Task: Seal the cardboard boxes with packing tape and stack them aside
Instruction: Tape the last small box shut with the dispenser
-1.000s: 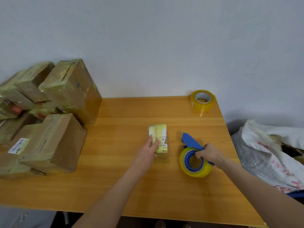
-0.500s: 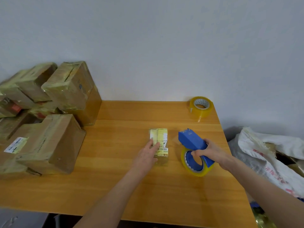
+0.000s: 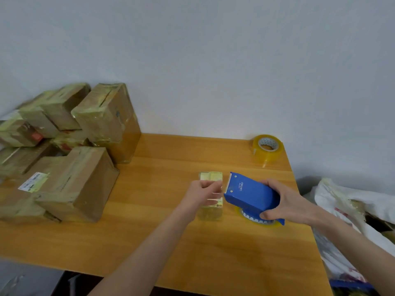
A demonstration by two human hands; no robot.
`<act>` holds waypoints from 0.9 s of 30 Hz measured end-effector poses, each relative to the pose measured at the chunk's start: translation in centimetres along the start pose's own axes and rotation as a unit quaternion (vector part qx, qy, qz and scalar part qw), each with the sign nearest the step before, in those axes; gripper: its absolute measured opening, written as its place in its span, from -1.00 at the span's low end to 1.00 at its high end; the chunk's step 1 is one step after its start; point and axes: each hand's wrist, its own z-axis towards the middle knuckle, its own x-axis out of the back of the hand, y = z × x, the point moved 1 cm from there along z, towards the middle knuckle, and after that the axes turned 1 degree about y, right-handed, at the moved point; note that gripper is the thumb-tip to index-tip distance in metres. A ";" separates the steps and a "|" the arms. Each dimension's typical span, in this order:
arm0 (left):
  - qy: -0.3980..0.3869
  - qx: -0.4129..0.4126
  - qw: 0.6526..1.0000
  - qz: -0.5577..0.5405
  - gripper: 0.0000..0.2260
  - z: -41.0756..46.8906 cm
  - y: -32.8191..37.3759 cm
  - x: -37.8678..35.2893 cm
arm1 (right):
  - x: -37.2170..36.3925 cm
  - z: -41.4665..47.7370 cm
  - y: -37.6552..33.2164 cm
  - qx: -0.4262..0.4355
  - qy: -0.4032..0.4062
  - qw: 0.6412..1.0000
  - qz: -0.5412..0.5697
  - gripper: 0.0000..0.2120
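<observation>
A small cardboard box (image 3: 211, 177), wrapped in yellowish tape and carrying a label, lies in the middle of the wooden table (image 3: 171, 242). My left hand (image 3: 199, 194) lies on top of it, fingers curled over its near part, and holds it down. My right hand (image 3: 286, 202) grips a blue tape dispenser (image 3: 249, 194) from above. The dispenser's toothed front edge sits right beside the box and my left fingers. Its yellowish tape roll (image 3: 256, 220) shows underneath, touching the table.
Several taped cardboard boxes (image 3: 81, 176) are piled on the table's left side against the wall. A spare roll of tape (image 3: 267, 147) stands at the far right corner. A white plastic sack (image 3: 352, 212) lies beyond the table's right edge.
My right hand has turned the dispenser flat and brought it left, up against the box. My left fingers have curled over the box. The view has tilted upward.
</observation>
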 end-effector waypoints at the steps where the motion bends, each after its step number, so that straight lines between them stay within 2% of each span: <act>1: 0.012 -0.007 1.000 0.004 -0.90 -0.1 0.0 0.0 | -0.1 0.0 -0.1 0.006 -0.002 1.000 -0.004 -0.35; 6: 0.079 -0.008 0.996 0.029 -0.91 -0.3 -0.6 0.1 | -0.9 0.4 0.0 0.032 0.000 0.997 -0.066 -0.42; 9: 0.096 0.002 0.994 0.052 -0.90 -0.6 -1.2 0.1 | -1.8 0.6 -0.1 0.060 0.002 0.984 -0.170 -0.33; 11: 0.096 0.003 0.994 0.044 -0.89 -0.8 -1.4 0.3 | -2.0 0.8 -0.2 0.070 -0.002 0.978 -0.197 -0.32; 15: 0.106 0.000 0.993 0.043 -0.89 -1.4 -1.5 1.6 | -1.2 0.9 -0.2 0.073 -0.004 0.978 -0.197 -0.36; 20: 0.179 0.016 0.983 0.039 -0.87 -1.7 -2.4 6.9 | 1.4 -0.1 1.8 0.033 0.006 0.977 -0.212 -0.45; 27: 0.210 0.017 0.976 0.063 -0.85 -0.7 -4.1 6.5 | 0.7 0.8 3.5 -0.002 -0.010 0.981 -0.191 -0.36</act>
